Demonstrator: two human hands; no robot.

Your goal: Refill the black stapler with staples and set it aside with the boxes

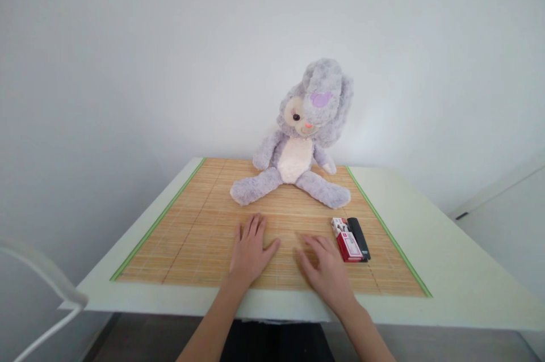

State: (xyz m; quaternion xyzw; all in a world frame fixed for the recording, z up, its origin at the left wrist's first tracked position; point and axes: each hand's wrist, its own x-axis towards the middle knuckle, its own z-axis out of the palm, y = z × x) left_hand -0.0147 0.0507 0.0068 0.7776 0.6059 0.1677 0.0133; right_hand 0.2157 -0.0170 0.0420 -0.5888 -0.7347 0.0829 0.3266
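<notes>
My left hand (251, 248) lies flat on the bamboo mat (187, 237), its fingers stretched forward and the thumb apart. My right hand (326, 268) rests on the same mat, fingers loosely spread and nothing held in it. Just right of my right hand are a small red and white box (349, 247), another small white printed box (339, 225) behind it, and a black stapler (359, 238) lying alongside. Beyond both hands a lilac plush rabbit (295, 160) sits upright, one ear folded down over part of its face.
The mat has green edging and covers much of a white table (409, 214). A pale wall (170, 55) stands behind the rabbit. At the lower left a white curved bar (46, 271) reaches in near the table corner.
</notes>
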